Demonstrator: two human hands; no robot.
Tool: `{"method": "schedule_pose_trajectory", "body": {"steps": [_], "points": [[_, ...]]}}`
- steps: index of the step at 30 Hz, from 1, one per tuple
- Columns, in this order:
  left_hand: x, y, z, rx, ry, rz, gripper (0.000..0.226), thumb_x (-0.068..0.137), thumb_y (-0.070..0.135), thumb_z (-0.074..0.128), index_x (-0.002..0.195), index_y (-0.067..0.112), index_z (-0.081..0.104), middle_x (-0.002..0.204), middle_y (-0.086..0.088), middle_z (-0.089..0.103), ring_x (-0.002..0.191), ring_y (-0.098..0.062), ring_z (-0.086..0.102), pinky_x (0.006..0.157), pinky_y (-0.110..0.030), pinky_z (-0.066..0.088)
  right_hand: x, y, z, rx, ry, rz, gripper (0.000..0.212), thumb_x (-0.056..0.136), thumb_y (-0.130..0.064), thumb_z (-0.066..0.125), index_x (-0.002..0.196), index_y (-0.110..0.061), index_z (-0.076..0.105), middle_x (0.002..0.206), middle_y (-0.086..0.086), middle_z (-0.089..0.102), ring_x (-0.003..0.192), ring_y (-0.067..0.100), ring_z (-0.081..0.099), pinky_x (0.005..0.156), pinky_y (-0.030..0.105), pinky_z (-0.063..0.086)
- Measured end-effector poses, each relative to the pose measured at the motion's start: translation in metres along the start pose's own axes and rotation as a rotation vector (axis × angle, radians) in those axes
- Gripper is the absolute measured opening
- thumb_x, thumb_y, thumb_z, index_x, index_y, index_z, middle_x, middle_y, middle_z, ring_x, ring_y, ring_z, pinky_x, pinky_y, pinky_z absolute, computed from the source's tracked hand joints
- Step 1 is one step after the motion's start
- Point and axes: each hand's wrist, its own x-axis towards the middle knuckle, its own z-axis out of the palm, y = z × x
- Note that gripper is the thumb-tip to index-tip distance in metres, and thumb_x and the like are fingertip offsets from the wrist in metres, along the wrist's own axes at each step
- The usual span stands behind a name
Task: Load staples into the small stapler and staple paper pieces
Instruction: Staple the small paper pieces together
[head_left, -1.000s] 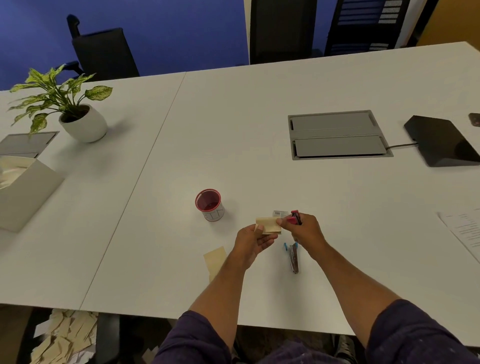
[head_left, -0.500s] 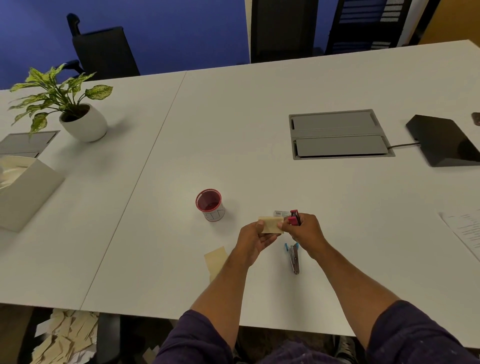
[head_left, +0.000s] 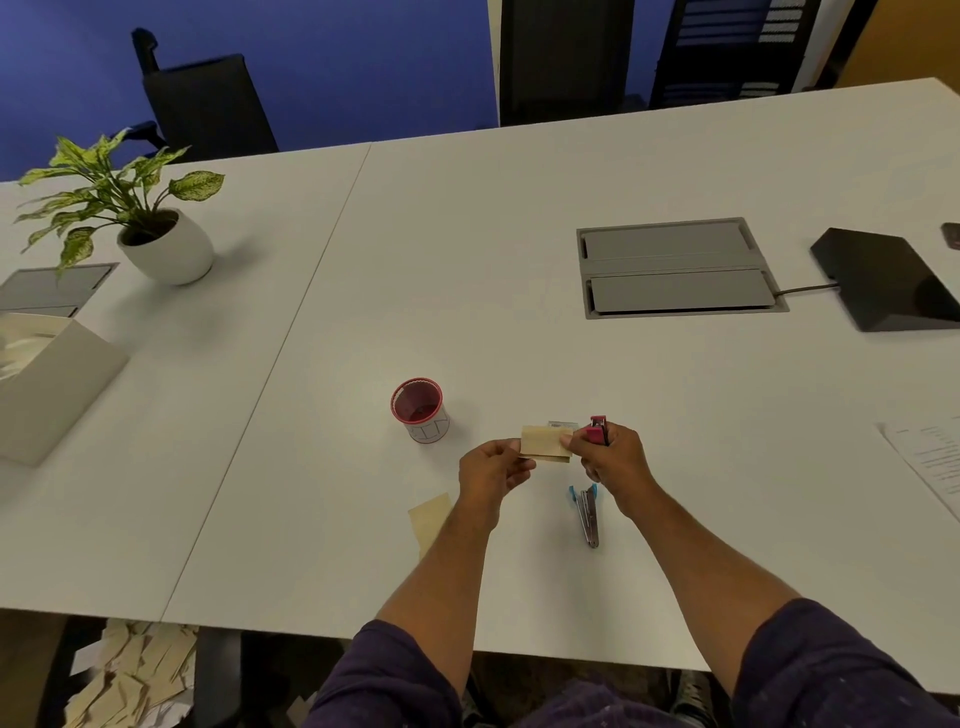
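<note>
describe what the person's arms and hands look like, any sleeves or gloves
Both hands, the left hand and the right hand, are bare: no gloves, and no rings or watch that I can make out. The forearms are bare too. Dark purple sleeves with faint pale speckles are pushed up to about the elbows.

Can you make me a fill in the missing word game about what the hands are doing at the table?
1. The right hand holds a small stapler whose colour is ____.
2. The left hand holds a tan piece of ____.
3. The cup with the red rim stands to the ____ of both hands.
4. The white pot at the far left holds a green ____.

Missing words: pink; paper; left; plant
</note>
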Motion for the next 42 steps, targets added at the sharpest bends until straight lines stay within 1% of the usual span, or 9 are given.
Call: {"method": "schedule_pose_trajectory", "body": {"steps": [6, 12, 20, 23, 26, 32, 36, 39, 42], "points": [[-0.004, 0.001, 0.001, -0.099, -0.037, -0.052, 0.015, 0.095, -0.005, 0.056, 0.107, -0.004, 0.065, 0.085, -0.019, 0.074, 0.078, -0.026, 0.073, 0.071, -0.03, 0.06, -0.005, -0.003, 0.001, 0.046, -0.026, 0.014, 0.016, 0.082, -0.008, 0.08, 0.073, -0.019, 0.073, 0.055, 0.003, 0.051, 0.045, 0.014, 0.041, 0.045, 0.023, 0.032], [-0.007, 0.001, 0.008, -0.149, -0.018, -0.087, 0.016, 0.096, -0.005, 0.054, 0.11, -0.002, 0.063, 0.101, -0.025, 0.072, 0.087, -0.031, 0.074, 0.078, -0.033, 0.062, -0.004, -0.002, 0.001, 0.0, 0.0, -0.001, 0.016, 0.079, 0.001, 0.08, 0.075, -0.01, 0.069, 0.057, 0.005, 0.053, 0.045, 0.015, 0.04, 0.047, 0.025, 0.035], [-0.008, 0.006, 0.013, -0.153, -0.012, -0.15, 0.023, 0.095, -0.009, 0.041, 0.106, -0.003, 0.061, 0.098, -0.026, 0.072, 0.09, -0.034, 0.074, 0.078, -0.034, 0.061, 0.0, 0.003, -0.001, -0.01, 0.008, 0.001, 0.017, 0.077, 0.006, 0.079, 0.079, 0.0, 0.063, 0.065, 0.012, 0.054, 0.047, 0.016, 0.041, 0.046, 0.026, 0.036], [-0.007, 0.005, 0.014, -0.162, -0.06, -0.141, 0.016, 0.1, 0.008, 0.049, 0.108, -0.001, 0.06, 0.107, -0.028, 0.069, 0.092, -0.036, 0.073, 0.081, -0.038, 0.061, 0.002, 0.004, -0.001, -0.037, 0.035, -0.012, 0.016, 0.077, 0.006, 0.079, 0.08, -0.002, 0.066, 0.063, 0.009, 0.055, 0.048, 0.016, 0.042, 0.047, 0.026, 0.038], [-0.005, 0.001, 0.012, -0.039, -0.116, -0.067, 0.034, 0.095, 0.029, 0.066, 0.109, -0.002, 0.062, 0.103, -0.024, 0.072, 0.089, -0.032, 0.074, 0.084, -0.038, 0.06, 0.002, 0.004, -0.003, -0.054, 0.059, -0.029, 0.017, 0.076, 0.005, 0.08, 0.077, -0.006, 0.067, 0.059, 0.004, 0.056, 0.047, 0.016, 0.044, 0.046, 0.026, 0.039], [-0.004, 0.0, 0.01, 0.189, -0.13, 0.066, 0.015, 0.092, 0.004, 0.066, 0.103, -0.008, 0.065, 0.081, -0.022, 0.073, 0.072, -0.025, 0.075, 0.067, -0.027, 0.061, 0.001, 0.005, -0.004, -0.074, 0.024, -0.056, 0.018, 0.076, -0.001, 0.083, 0.08, -0.006, 0.067, 0.058, 0.001, 0.055, 0.048, 0.015, 0.043, 0.046, 0.026, 0.038], [-0.005, 0.003, 0.012, 0.198, -0.131, 0.079, 0.013, 0.092, 0.002, 0.065, 0.1, -0.007, 0.065, 0.083, -0.025, 0.073, 0.07, -0.024, 0.075, 0.064, -0.026, 0.06, -0.003, 0.0, -0.002, 0.009, 0.003, -0.069, 0.026, 0.079, -0.008, 0.084, 0.097, -0.001, 0.066, 0.062, 0.003, 0.058, 0.044, 0.013, 0.044, 0.042, 0.023, 0.036], [-0.007, 0.003, 0.014, 0.181, -0.143, 0.069, 0.012, 0.093, 0.002, 0.064, 0.102, -0.007, 0.065, 0.082, -0.022, 0.073, 0.07, -0.023, 0.075, 0.064, -0.026, 0.061, -0.006, -0.004, 0.0, 0.047, 0.0, -0.034, 0.026, 0.081, -0.018, 0.083, 0.096, -0.001, 0.071, 0.06, 0.002, 0.059, 0.045, 0.014, 0.042, 0.042, 0.023, 0.033], [-0.007, 0.003, 0.014, 0.158, -0.171, 0.057, 0.017, 0.094, 0.0, 0.062, 0.107, -0.01, 0.065, 0.088, -0.026, 0.073, 0.074, -0.026, 0.075, 0.067, -0.027, 0.061, -0.005, -0.004, 0.001, 0.069, 0.002, 0.001, 0.023, 0.084, -0.017, 0.081, 0.093, 0.001, 0.07, 0.056, -0.005, 0.06, 0.047, 0.014, 0.04, 0.042, 0.022, 0.032]]}}
